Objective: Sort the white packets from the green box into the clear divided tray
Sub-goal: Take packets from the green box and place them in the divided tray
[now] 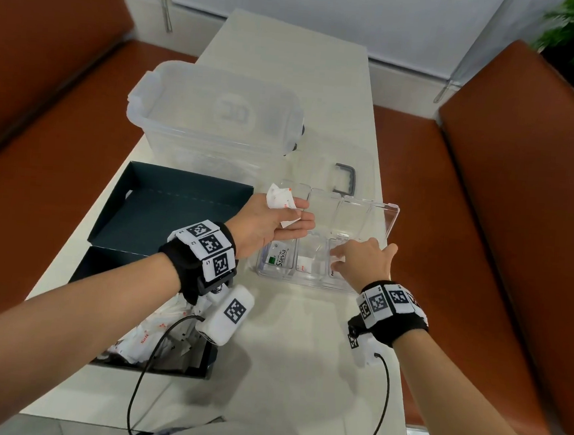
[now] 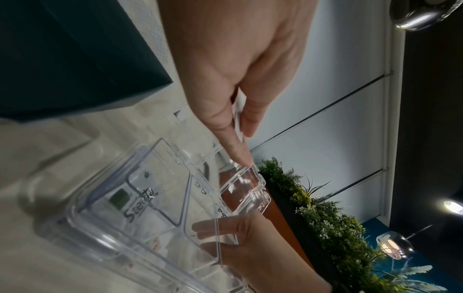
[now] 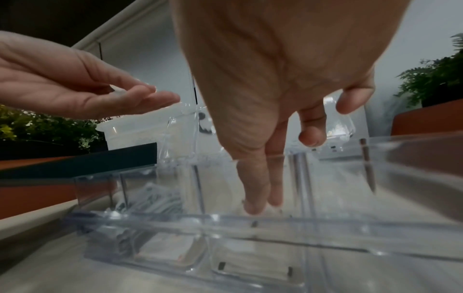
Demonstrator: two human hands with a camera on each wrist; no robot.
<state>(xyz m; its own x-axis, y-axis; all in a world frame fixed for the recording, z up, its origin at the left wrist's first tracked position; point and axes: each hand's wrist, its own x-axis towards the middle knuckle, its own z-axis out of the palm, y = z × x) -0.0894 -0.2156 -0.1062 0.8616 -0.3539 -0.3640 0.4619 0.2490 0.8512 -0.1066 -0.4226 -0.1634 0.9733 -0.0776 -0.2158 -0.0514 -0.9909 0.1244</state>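
My left hand [image 1: 301,215] hovers palm up over the back left of the clear divided tray [image 1: 304,282], pinching several white packets [image 1: 280,201] under the thumb. My right hand [image 1: 339,259] reaches into the tray's front right compartment; in the right wrist view its two straight fingertips [image 3: 258,206] touch the compartment floor and I see nothing between them. A Stevia packet [image 1: 281,256] lies in the front left compartment and a red-printed packet [image 1: 305,264] in the middle one. The green box [image 1: 207,358], under my left forearm, holds more white packets [image 1: 153,333].
The box's dark lid [image 1: 162,214] lies open side up beside the tray. A large clear storage bin [image 1: 214,115] stands behind it, with a clear lid and grey handle [image 1: 345,177] to its right. Orange benches flank the narrow table [image 1: 302,356].
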